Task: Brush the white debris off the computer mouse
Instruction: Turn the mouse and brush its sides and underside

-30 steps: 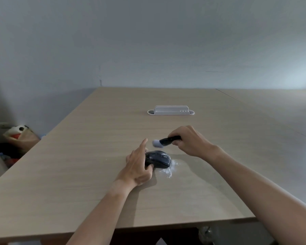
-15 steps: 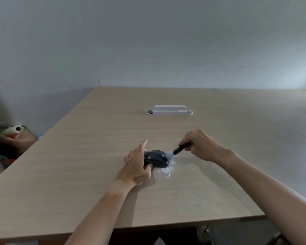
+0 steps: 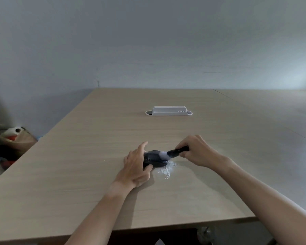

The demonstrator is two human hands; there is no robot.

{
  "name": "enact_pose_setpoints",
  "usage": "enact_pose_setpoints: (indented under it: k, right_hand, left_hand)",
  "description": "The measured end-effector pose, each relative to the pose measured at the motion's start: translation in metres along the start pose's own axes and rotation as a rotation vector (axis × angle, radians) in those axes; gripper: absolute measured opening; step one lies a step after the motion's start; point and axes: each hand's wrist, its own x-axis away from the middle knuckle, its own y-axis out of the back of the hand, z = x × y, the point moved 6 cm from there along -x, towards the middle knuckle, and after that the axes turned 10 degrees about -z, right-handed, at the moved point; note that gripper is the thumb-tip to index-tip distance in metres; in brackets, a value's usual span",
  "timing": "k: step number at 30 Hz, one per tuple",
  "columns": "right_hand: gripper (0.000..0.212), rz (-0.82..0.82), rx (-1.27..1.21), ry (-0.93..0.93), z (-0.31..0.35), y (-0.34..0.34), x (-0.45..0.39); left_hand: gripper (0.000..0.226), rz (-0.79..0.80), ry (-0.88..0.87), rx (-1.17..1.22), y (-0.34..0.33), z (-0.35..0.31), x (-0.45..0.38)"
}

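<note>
A black computer mouse (image 3: pixel 153 158) rests on the wooden table (image 3: pixel 78 165). My left hand (image 3: pixel 137 165) grips its left side, thumb along the near edge and index finger raised. My right hand (image 3: pixel 195 151) holds a small brush (image 3: pixel 173 152) with a black handle and pale bristles. The bristles lie on the top right of the mouse. White debris (image 3: pixel 168 168) is scattered on the table just right of the mouse.
A white cable-port cover (image 3: pixel 168 111) sits further back at the table's middle. A second table (image 3: pixel 281 110) adjoins on the right. A brown bag (image 3: pixel 16 137) with clutter lies on the floor at the left. The table's near edge runs below my forearms.
The brush went from above the mouse down to its right edge by the debris, then back up onto the mouse's top. My left hand has stayed on the mouse.
</note>
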Motion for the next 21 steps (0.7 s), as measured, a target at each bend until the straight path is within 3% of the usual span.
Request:
enact_pose_setpoints:
  k: [5,11,21]
  right_hand:
    - [0.01,-0.178,-0.027,-0.13,-0.026,0.018,0.009]
    - [0.012,-0.254,0.022,-0.182,-0.037,0.009,0.019]
    - [0.017,-0.118,0.012,0.04,0.047,-0.025,-0.011]
  left_hand:
    - [0.077,-0.028,0.018,0.0,0.002,-0.001,0.001]
    - [0.082,-0.059,0.055,0.009,0.005,-0.002,0.002]
    - [0.1,-0.082,0.085,-0.035,0.007,-0.003,0.002]
